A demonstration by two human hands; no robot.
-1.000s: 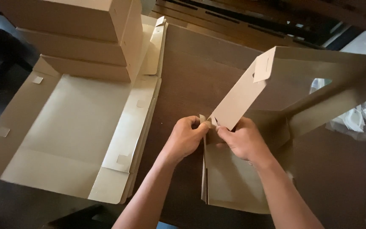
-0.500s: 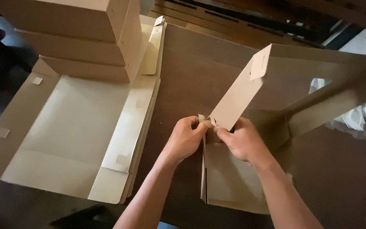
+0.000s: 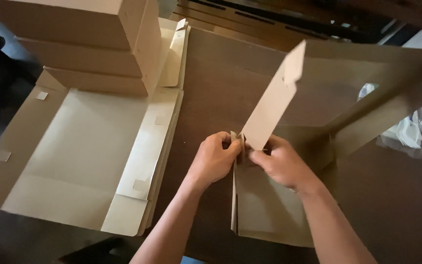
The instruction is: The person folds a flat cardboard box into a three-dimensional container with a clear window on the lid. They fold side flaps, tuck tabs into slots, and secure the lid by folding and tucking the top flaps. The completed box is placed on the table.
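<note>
A flat brown cardboard box blank [image 3: 269, 215] lies on the dark table in front of me, partly folded. One long narrow flap [image 3: 274, 98] stands up, tilted to the right. My left hand [image 3: 213, 161] pinches the corner of the blank at the foot of that flap. My right hand [image 3: 282, 164] grips the same corner from the other side, thumb against the flap's base. The two hands almost touch.
A pile of unfolded box blanks [image 3: 89, 156] lies to the left. Three folded boxes [image 3: 89, 44] are stacked at the back left. A large brown cardboard sheet [image 3: 367, 88] spreads behind the flap. White crumpled plastic [image 3: 416, 127] sits at the right edge.
The upright flap has swung slightly more toward vertical. Both hands stay at the same corner, fingers shifted only a little.
</note>
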